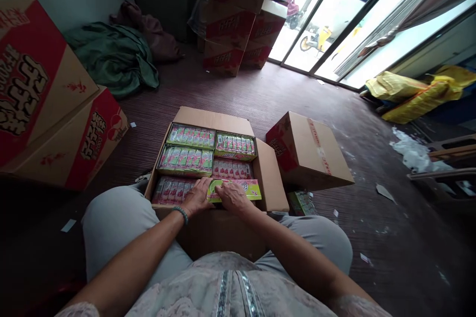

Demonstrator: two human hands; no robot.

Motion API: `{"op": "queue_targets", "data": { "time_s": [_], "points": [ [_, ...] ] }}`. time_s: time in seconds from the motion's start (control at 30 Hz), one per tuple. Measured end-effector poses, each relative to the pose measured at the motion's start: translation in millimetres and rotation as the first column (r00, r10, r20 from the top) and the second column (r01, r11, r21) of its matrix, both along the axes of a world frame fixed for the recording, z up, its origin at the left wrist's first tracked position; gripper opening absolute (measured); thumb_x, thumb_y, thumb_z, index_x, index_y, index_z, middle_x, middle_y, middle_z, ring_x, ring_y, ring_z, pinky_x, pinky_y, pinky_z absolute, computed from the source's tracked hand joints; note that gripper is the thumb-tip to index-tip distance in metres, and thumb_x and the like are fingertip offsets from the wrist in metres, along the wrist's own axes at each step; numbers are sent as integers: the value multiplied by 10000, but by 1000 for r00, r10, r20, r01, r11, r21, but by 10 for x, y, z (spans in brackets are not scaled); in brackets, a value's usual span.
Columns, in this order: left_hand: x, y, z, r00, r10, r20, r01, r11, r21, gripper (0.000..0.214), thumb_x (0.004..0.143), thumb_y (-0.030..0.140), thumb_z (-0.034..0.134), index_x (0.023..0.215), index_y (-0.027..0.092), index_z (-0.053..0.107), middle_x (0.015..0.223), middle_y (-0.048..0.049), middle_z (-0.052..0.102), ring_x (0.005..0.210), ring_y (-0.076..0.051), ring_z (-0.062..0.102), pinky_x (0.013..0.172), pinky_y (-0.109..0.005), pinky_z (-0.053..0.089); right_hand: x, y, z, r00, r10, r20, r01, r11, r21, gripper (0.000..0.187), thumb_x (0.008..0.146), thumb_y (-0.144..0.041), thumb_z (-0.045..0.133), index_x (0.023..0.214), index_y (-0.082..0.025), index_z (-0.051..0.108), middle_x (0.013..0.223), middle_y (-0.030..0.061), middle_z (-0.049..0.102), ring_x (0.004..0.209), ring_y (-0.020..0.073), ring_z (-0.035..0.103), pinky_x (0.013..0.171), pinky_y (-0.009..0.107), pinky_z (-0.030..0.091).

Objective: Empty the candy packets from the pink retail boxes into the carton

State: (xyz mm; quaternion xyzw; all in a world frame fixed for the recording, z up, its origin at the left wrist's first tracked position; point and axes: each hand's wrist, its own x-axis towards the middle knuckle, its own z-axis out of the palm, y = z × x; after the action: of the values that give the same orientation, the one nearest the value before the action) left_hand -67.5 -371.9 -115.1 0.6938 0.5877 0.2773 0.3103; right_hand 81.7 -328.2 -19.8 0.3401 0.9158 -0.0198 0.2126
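Patterned shirt [197, 290] nearest, the left hand [199, 195] half-curls at the left end of the crosswise yellow-green box [254, 190], the right hand [233, 195] bending over its middle, both grips unclear.

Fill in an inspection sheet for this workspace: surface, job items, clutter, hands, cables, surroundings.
Surface: dark, finely ridged floor, littered with paper scraps.
Job items: open carton between the knees, holding rows of wrapped packets; printed yellow-green box at its near right.
Clutter: green cloth, yellow sacks and white plastic on the outskirts.
Left hand: touching the printed box's left end; grip unclear.
Right hand: on top of that box, fingers bent; grip unclear.
Cables: nothing seen.
Surroundings: taped carton to the right, stacked cartons ahead, near glass doors.
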Motion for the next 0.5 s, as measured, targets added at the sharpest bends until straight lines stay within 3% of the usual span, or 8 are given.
{"op": "queue_targets", "data": {
  "time_s": [0.23,0.5],
  "points": [
    [53,29,55,998,-42,-51,43,999,30,572,684,294,654,1223,189,496,1162,-119,577,1087,-294,543,945,-425,464,258,98,10,997,55,58,-54,998,-24,264,933,-163,375,1065,-168,603,997,125,664,886,234,645,737,318,455],
    [120,69,90,985,-105,-140,104,994,-12,646,632,194,660,1253,157,487,1220,-135,572,1108,-306,540,982,-430,423,1332,352,129,970,-138,202,136,990,21,348,934,-142,363,1198,-207,581,1056,103,678,974,225,643,773,303,436]
  ]
}}
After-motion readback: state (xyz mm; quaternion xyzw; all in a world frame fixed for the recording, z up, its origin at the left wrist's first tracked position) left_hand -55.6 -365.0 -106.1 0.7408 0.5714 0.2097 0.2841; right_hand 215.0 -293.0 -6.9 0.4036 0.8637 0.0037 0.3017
